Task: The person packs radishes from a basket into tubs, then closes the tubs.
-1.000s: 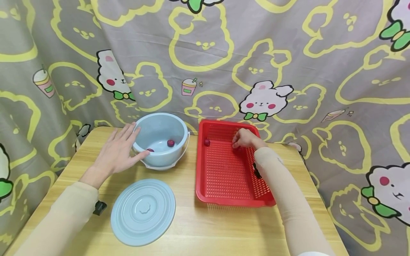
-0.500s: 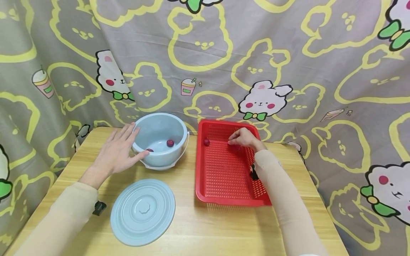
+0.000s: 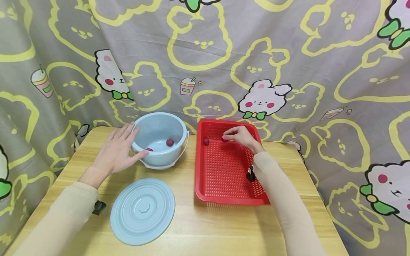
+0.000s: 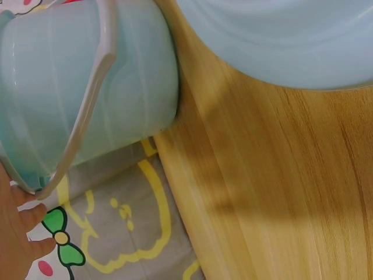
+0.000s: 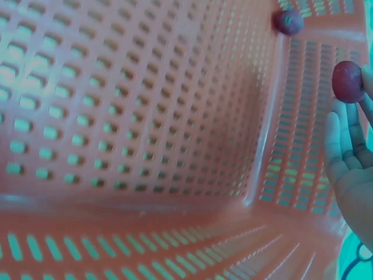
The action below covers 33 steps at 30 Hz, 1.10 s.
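My right hand [image 3: 241, 137] pinches a dark red plum [image 5: 347, 81] between fingertips and thumb, over the far part of a red perforated plastic basket [image 3: 224, 177]. A second plum [image 3: 206, 142] lies in the basket's far left corner. On the left, my left hand [image 3: 116, 152] has its fingers spread and straight, touching the rim of a light blue bucket [image 3: 161, 160]. Inside the bucket are two plums, one plum [image 3: 169, 142] on the right and one partly hidden by the near rim. The bucket's white handle [image 4: 87, 105] hangs down its side.
A round light blue lid [image 3: 142, 213] lies flat in front of the bucket, left of the basket. Everything stands on a wooden table [image 3: 205, 231]. A grey cartoon-print curtain [image 3: 211, 53] hangs right behind the table's back edge.
My right hand has moved left within the basket and risen from its floor, with a plum now showing at its fingertips. The left hand stays at the bucket.
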Tool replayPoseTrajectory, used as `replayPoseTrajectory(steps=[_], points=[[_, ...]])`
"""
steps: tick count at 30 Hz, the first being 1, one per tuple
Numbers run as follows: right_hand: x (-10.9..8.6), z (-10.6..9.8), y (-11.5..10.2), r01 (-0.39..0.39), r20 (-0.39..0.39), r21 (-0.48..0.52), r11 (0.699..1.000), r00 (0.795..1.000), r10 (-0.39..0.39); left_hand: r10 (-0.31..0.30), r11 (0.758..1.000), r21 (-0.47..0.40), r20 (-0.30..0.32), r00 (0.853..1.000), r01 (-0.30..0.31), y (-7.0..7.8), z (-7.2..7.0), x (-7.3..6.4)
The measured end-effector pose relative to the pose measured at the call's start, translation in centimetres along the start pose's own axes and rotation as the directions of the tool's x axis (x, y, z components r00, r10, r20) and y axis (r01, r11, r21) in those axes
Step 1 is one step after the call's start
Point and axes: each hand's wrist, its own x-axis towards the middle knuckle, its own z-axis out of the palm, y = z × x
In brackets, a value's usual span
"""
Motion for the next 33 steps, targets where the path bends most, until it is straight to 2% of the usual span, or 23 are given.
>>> replayPoseTrajectory(steps=[8, 14, 20, 33], points=[[-0.4, 1.2, -2.3, 0.068, -0.015, 0.079, 0.995, 0.998, -0.067, 0.01, 1.0, 0.004, -0.012, 1.0, -0.01, -0.1, 0.0, 0.1], [-0.4, 2.1, -3.6, 0.112, -0.022, 0.135, 0.985, 0.994, -0.11, 0.001, 1.0, 0.01, 0.004, 1.0, -0.001, -0.1, 0.0, 0.1], [-0.6, 2.9, -5.3, 0.146, -0.02, 0.222, 0.964, 0.989, -0.145, -0.001, 1.0, 0.011, 0.006, 1.0, 0.001, 0.0, 0.0, 0.1], [-0.8, 5.4, -9.6, 0.244, -0.049, 0.307, 0.92, 0.969, -0.241, -0.004, 1.0, 0.009, 0.004, 1.0, 0.004, 0.1, -0.1, 0.0]])
